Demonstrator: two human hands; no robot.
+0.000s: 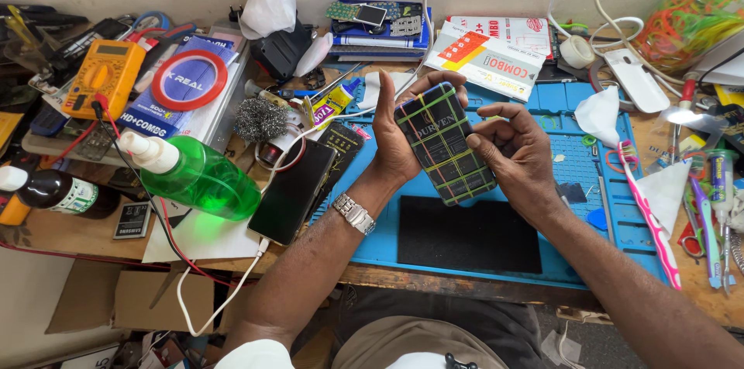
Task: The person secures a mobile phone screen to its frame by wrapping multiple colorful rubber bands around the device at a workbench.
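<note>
Head view down on my bench: my left hand cups the dark rectangular phone wrapped in green and yellow rubber bands from behind, fingers curled round its edge, raised just above the blue silicone work mat. My right hand presses against its right side, fingers bent onto the edge. Several bands already cross it both ways; whether more belong on it I can't say, and the far side is hidden. Left of the mat lies a black smartphone on a white cable, beside a green plastic spray bottle and a yellow multimeter. A pink-handled toothbrush rests at the right. Cluttered wooden bench, pale wall behind.
</note>
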